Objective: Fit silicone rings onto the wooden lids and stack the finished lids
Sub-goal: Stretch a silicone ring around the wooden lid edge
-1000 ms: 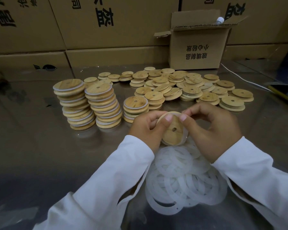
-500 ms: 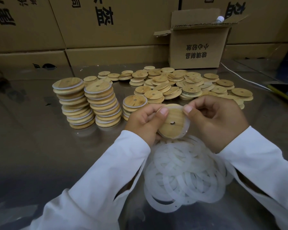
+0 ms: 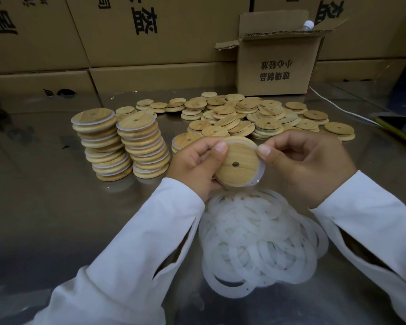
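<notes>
A wooden lid [image 3: 237, 164] with a small hole in its middle sits between both hands, raised off the worktop [image 3: 45, 207] and tilted so its flat face looks up at us. It hangs just above the loose pile of silicone rings [image 3: 260, 235]. We see the left hand [image 3: 197, 160] gripping the lid's left side, thumb on the face near the upper edge, while the other fingers [image 3: 209, 141] curl round behind it. The right hand [image 3: 307, 165] pinches a translucent silicone ring [image 3: 261, 171] at the lid's upper right edge between thumb and forefinger. That ring shows along the lid's right and lower rim, standing a little off the wood there. To the left stand two tall stacks of ringed lids [image 3: 103, 146], side by side and nearly touching, with a shorter stack [image 3: 183, 139] partly hidden behind the left hand. Farther back lies a heap of bare lids [image 3: 256, 113], and behind it an open cardboard box [image 3: 279, 66]. Both arms wear white sleeves [image 3: 131, 242].
</notes>
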The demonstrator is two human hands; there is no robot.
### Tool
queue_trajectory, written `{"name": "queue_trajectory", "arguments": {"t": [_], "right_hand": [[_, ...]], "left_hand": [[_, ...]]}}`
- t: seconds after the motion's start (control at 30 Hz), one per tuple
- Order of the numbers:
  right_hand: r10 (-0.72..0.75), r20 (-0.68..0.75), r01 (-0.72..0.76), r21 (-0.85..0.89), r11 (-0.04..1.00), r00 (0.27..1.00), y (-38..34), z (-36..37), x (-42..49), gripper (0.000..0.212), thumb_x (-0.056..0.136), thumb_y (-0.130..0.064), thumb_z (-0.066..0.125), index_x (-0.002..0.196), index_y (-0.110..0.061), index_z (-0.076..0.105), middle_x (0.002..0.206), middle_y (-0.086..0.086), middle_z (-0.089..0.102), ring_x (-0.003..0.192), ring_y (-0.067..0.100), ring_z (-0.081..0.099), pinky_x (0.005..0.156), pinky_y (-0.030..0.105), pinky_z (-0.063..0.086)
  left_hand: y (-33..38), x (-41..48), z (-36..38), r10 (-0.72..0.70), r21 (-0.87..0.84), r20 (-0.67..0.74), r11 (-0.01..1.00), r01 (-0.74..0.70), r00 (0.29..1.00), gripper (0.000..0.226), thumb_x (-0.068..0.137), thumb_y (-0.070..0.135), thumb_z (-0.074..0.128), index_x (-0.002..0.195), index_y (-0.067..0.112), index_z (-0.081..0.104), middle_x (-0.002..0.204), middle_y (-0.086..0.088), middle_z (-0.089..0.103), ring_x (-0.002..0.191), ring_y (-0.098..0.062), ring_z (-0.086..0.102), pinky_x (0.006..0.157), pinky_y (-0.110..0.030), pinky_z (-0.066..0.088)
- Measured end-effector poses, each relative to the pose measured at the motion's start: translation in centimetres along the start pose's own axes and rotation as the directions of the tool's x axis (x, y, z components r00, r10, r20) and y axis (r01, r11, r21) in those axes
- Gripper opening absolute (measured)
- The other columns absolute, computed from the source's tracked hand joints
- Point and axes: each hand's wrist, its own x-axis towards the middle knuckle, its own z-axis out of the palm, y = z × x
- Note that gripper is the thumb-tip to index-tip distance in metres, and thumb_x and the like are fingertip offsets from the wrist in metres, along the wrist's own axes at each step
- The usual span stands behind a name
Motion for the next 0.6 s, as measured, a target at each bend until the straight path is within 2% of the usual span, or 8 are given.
{"name": "queue_trajectory", "arguments": {"t": [0.17,0.3,0.43,0.6], "right_hand": [[0.04,-0.004,-0.039,0.144,0.989,0.999,0.3,0.1,-0.3,0.015,0.077,-0.018,0.068,0.066,-0.028,0.067,0.063,-0.015,0.068,0.058,-0.002,0.06,0.055,0.007,0.044],[0.057,-0.066,-0.044,0.189,0.981,0.996,0.5,0.6,-0.6,0.015,0.077,-0.015,0.069,0.067,-0.026,0.066,0.064,-0.016,0.068,0.059,-0.002,0.061,0.056,0.006,0.045],[0.035,-0.073,-0.023,0.161,0.987,0.997,0.6,1.2,-1.0,0.008,0.076,-0.022,0.067,0.07,-0.027,0.065,0.073,-0.011,0.069,0.066,0.004,0.063,0.062,0.011,0.048],[0.036,-0.101,-0.028,0.076,0.997,0.994,0.6,1.2,-1.2,0.005,0.071,-0.031,0.066,0.068,-0.028,0.066,0.069,-0.011,0.068,0.067,0.009,0.065,0.068,0.025,0.051]], "left_hand": [[-0.3,-0.2,0.1,0.036,0.018,0.016,0.999,-0.036,0.999,0.013,0.086,0.02,0.053,0.086,0.019,0.066,0.074,0.003,0.07,0.077,-0.015,0.067,0.069,-0.04,0.057],[-0.6,-0.2,0.2,0.034,0.037,-0.023,0.999,-0.033,0.999,0.013,0.086,0.02,0.054,0.086,0.02,0.067,0.075,0.002,0.071,0.079,-0.019,0.068,0.068,-0.04,0.059],[-0.5,0.0,0.2,0.02,0.01,-0.095,1.0,-0.019,0.995,0.015,0.089,0.02,0.053,0.082,0.02,0.066,0.07,0.003,0.071,0.074,-0.018,0.069,0.062,-0.038,0.059],[-0.4,0.0,0.3,-0.011,-0.042,-0.108,0.999,0.007,0.994,0.015,0.089,0.02,0.053,0.085,0.016,0.066,0.073,-0.001,0.072,0.076,-0.022,0.07,0.063,-0.04,0.059]]}}
